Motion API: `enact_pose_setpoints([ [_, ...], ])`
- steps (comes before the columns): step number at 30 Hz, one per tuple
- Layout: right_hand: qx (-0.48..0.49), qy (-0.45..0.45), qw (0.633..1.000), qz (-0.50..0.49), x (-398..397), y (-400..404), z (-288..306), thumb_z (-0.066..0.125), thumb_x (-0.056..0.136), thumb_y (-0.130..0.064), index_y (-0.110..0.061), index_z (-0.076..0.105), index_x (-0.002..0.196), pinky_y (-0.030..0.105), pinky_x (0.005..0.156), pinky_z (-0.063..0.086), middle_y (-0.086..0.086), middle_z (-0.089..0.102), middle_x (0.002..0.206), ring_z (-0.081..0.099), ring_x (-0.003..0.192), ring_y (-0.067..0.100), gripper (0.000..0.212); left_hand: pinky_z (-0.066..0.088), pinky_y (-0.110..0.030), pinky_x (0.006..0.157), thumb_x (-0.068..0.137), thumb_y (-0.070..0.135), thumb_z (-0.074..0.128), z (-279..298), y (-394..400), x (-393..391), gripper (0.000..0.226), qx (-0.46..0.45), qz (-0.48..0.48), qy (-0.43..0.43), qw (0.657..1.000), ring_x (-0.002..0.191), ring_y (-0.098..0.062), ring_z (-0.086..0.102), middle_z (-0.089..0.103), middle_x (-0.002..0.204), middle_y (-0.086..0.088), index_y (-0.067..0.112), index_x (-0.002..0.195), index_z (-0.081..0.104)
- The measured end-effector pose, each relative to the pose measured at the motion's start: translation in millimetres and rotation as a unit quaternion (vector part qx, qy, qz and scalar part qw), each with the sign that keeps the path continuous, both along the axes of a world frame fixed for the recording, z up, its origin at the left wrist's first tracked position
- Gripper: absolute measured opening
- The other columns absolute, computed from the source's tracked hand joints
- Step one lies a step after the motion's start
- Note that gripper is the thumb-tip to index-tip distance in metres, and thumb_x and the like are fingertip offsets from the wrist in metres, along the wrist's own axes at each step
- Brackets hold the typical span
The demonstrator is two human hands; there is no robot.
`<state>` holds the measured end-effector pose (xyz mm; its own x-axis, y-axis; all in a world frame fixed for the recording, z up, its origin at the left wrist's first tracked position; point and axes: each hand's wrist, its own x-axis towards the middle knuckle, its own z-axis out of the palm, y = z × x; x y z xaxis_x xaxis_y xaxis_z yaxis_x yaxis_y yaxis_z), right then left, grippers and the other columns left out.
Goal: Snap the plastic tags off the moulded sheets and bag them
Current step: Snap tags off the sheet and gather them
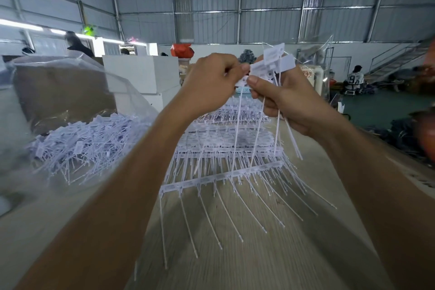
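Nearest us on the table lie the moulded sheets still to do, a stack with every row of tags attached, so we judge most of the job remains. Above them our right hand grips a bunch of loose tags while our left hand pinches one at its head; further left, the clear bag holds a good heap

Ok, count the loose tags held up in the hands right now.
4 at least, going by the tails hanging down. All sit in one bunch: the right hand grips it, and the left hand pinches its near end. Fingers may hide more.
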<state>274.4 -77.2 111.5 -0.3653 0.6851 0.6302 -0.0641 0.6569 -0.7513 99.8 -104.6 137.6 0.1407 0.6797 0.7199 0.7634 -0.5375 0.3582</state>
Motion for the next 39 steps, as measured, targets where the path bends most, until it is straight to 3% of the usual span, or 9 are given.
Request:
enact_pose_setpoints([
  [4,0.115,-0.037,0.991,-0.059,-6.9,-4.2,-0.4,0.062,0.099,-0.012,-0.014,0.053,0.113,0.017,0.047,0.040,-0.014,0.060,0.072,0.053,0.053,0.000,0.017,0.041,-0.028,0.063,0.104,0.031,0.053,-0.5,1.1,-2.4,0.042,-0.057,-0.052,-0.098,0.992,0.059,-0.020,0.051,0.046,0.062,-0.006,0.007,0.069,0.053],
  [8,0.226,-0.072,0.963,-0.131,-14.6,-11.2,4.8,0.062,0.099,-0.018,-0.021,0.046,0.104,0.011,0.067,0.043,-0.031,0.060,0.086,0.058,0.077,-0.008,0.017,0.038,-0.018,0.048,0.103,0.024,0.054,3.0,1.7,-4.1,0.037,-0.153,-0.105,-0.237,0.954,0.043,-0.006,0.046,0.049,0.046,0.010,0.012,0.069,0.060],
  [12,0.298,-0.140,0.928,-0.176,-19.1,-15.7,5.1,0.059,0.098,-0.014,-0.017,0.047,0.110,0.011,0.057,0.041,-0.015,0.062,0.084,0.060,0.073,0.004,0.017,0.029,-0.026,0.051,0.100,0.013,0.049,1.0,5.8,-0.5,0.025,-0.200,-0.138,-0.317,0.917,0.049,-0.018,0.039,0.048,0.051,-0.003,0.001,0.082,0.063],
  [16,0.211,-0.108,0.962,-0.136,-22.6,-13.4,-2.4,0.058,0.101,-0.014,-0.015,0.047,0.106,0.032,0.062,0.048,-0.011,0.058,0.081,0.060,0.073,0.018,0.012,0.036,-0.020,0.051,0.104,0.026,0.053,-0.9,2.5,-9.3,0.043,-0.144,-0.122,-0.256,0.948,0.049,-0.008,0.048,0.053,0.051,0.009,0.018,0.066,0.070],
  [20,0.113,0.007,0.980,-0.163,-18.5,-6.9,0.2,0.058,0.101,-0.017,-0.019,0.051,0.103,0.011,0.049,0.042,-0.009,0.058,0.083,0.057,0.063,-0.006,0.007,0.041,-0.026,0.061,0.106,0.026,0.048,-2.5,-0.6,-7.6,0.034,-0.109,-0.080,-0.146,0.980,0.064,-0.014,0.052,0.059,0.064,0.006,0.020,0.077,0.064],
  [26,0.023,0.009,0.990,-0.139,-5.1,1.6,-2.0,0.062,0.100,-0.033,-0.024,0.056,0.096,0.021,0.041,0.033,-0.019,0.056,0.060,0.047,0.046,-0.003,0.011,0.044,-0.034,0.069,0.104,0.011,0.050,-6.4,-4.7,-2.1,0.029,-0.139,-0.111,-0.016,0.984,0.073,-0.020,0.052,0.066,0.079,0.005,0.021,0.079,0.061],
  [30,0.047,-0.073,0.990,-0.108,-3.3,-0.9,-4.3,0.069,0.095,-0.035,-0.033,0.058,0.093,0.018,0.040,0.036,-0.023,0.058,0.058,0.049,0.047,-0.005,0.012,0.051,-0.031,0.067,0.095,0.001,0.062,-5.2,-2.9,-9.8,0.013,-0.101,-0.131,-0.049,0.985,0.070,-0.014,0.060,0.070,0.082,-0.011,0.012,0.095,0.067],
  [33,0.026,-0.075,0.993,-0.081,-2.0,-0.7,-5.4,0.065,0.098,-0.034,-0.031,0.060,0.083,0.015,0.042,0.035,-0.016,0.054,0.055,0.045,0.044,-0.002,0.016,0.055,-0.040,0.072,0.091,-0.004,0.065,-5.5,-1.1,-10.6,0.012,-0.072,-0.159,-0.058,0.983,0.079,-0.036,0.065,0.070,0.088,-0.024,0.007,0.097,0.067],
  [39,-0.055,-0.087,0.995,0.020,4.1,-3.8,-6.3,0.060,0.100,-0.038,-0.031,0.068,0.084,0.018,0.041,0.030,-0.013,0.051,0.057,0.043,0.044,0.000,0.019,0.058,-0.043,0.073,0.087,0.002,0.073,-5.9,3.0,-7.2,0.014,-0.016,-0.177,-0.060,0.982,0.079,-0.042,0.064,0.070,0.087,-0.014,0.004,0.097,0.063],
])
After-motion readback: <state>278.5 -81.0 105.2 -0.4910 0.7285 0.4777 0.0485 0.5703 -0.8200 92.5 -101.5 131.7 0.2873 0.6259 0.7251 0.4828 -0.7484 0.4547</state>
